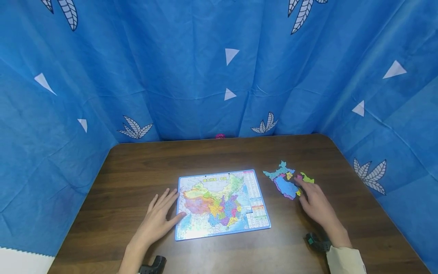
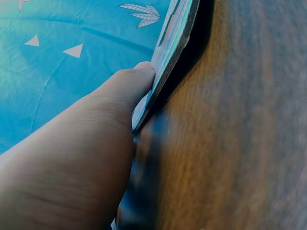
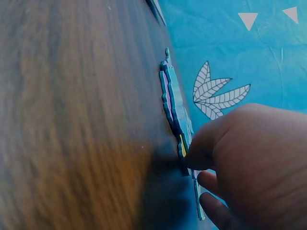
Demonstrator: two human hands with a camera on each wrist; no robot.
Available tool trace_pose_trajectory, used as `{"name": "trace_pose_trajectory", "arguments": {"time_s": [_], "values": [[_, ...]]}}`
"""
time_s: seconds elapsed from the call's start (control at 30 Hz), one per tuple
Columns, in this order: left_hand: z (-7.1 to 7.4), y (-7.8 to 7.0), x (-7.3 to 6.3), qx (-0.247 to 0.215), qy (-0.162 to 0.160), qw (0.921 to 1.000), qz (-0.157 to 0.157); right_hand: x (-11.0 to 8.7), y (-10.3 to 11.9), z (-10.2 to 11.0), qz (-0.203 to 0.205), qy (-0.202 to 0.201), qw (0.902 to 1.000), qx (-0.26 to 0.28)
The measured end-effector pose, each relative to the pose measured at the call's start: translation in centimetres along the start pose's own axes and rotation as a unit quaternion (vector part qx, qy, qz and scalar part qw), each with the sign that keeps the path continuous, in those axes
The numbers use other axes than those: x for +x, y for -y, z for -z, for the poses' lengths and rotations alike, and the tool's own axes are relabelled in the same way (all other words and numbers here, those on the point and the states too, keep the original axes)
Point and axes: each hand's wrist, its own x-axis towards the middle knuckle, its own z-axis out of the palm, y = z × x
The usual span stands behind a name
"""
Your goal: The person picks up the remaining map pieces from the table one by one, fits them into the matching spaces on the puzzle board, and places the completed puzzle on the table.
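A map puzzle board [image 1: 219, 201] with a blue border lies on the table, its coloured regions in place. My left hand [image 1: 155, 219] rests at its left edge, fingers spread and straight, thumb over the lower left part. In the left wrist view the thumb [image 2: 120, 91] touches the board's edge [image 2: 168, 64]. To the right lie loose puzzle pieces: a teal one [image 1: 278, 173], a large blue one with a purple rim [image 1: 285, 186], a small yellow one [image 1: 289, 175] and a yellow-green one [image 1: 308, 178]. My right hand [image 1: 318, 203] reaches among them, fingertips right at the small pieces.
The brown wooden table [image 1: 137, 163] has rounded far corners. A blue curtain [image 1: 205, 68] with white triangles and leaf prints hangs around its back and sides. Dark wrist straps [image 1: 318, 243] sit on both wrists.
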Motion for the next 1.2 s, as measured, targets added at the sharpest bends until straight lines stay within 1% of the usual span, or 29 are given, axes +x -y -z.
{"name": "trace_pose_trajectory", "arguments": {"time_s": [0.1,0.27,0.5,0.73,0.87,1.13,1.2], "values": [[0.22,-0.11,-0.06,-0.001,-0.003,1.0,-0.003,0.07,-0.02,-0.07,0.0,0.006,1.0,-0.001],[0.49,-0.26,-0.02,0.005,-0.002,1.0,0.003,0.17,-0.04,-0.04,-0.008,0.012,0.9999,-0.002],[0.33,-0.18,-0.06,0.005,-0.004,1.0,0.006,0.39,-0.12,0.0,-0.004,0.01,0.9999,-0.009],[-0.03,-0.14,-0.06,0.008,-0.016,0.9998,0.002,0.56,-0.17,-0.02,-0.01,0.023,0.9997,-0.006],[-0.1,-0.17,-0.02,0.006,-0.013,0.9999,0.001,0.54,-0.27,-0.21,-0.006,0.024,0.9997,-0.002],[0.09,-0.2,0.09,0.001,0.004,1.0,0.006,0.59,-0.23,-0.36,0.001,0.024,0.9997,0.003],[0.24,-0.22,0.13,0.0,0.003,1.0,0.006,0.65,-0.13,-0.36,0.003,0.024,0.9997,0.005]]}}
